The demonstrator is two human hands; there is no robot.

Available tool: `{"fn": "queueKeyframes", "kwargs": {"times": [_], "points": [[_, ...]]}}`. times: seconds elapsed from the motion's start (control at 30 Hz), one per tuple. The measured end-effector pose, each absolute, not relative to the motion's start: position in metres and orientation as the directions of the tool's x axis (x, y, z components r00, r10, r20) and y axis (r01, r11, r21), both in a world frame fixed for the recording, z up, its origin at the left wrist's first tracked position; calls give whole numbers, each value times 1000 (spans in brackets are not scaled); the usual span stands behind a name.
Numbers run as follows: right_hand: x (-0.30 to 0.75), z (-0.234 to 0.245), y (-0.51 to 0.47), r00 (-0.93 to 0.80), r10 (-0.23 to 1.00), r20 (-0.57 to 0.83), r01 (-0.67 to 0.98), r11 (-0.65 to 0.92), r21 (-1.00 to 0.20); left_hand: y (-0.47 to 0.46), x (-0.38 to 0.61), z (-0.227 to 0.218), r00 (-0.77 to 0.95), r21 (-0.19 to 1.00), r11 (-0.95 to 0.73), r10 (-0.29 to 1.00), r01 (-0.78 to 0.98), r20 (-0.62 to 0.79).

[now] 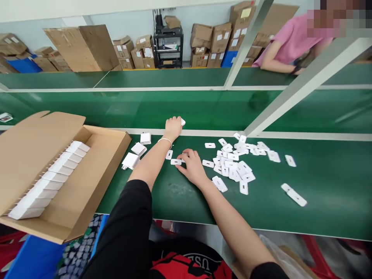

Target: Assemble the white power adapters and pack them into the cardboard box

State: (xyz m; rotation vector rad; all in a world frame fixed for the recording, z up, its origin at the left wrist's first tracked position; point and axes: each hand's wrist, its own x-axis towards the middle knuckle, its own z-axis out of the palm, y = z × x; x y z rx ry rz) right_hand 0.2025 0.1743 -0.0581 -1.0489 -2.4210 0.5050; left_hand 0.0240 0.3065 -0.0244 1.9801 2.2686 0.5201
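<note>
Box (84,170) sat leftmost on bench (186,205). In box, along left side, stood adapter row (50,176). Just right of box, on bench, lay three loose adapters (145,138). Farther right of box came left hand (173,128), then right hand (192,166) among few plates (175,162). Well right of box spread plate pile (232,164). Behind box ran belt (215,108), then far bench (162,79), then cartons (64,46).

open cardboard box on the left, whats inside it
Inside the cardboard box, a slanting row of white blocks lines the lid side, thin prongs pointing toward the lid. Bare cardboard shows beside the row; whatever lies beneath the blocks is covered.
</note>
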Motion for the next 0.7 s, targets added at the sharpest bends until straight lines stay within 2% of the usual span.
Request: {"fn": "queueKeyframes", "kwargs": {"times": [0.07,0.13,0.23,0.3,0.5,0.7], "points": [[201,-56,176,-640,726,252,552,663,-506,301,31,-22,-135,340,61,971,939,198],[200,-55,177,-654,712,256,529,672,-517,285,33,-18,-118,432,-9,957,902,266],[197,-54,178,-641,721,264,536,666,-518,244,30,-13,-101,640,-218,901,737,423],[196,-54,178,-614,740,273,559,653,-511,207,27,-11,-104,703,-343,855,624,509],[194,-62,178,-569,767,297,571,628,-529,116,18,-19,-186,725,-428,779,540,599],[193,-63,178,-587,747,312,551,651,-522,106,15,-38,-185,700,-555,709,450,681]]}}
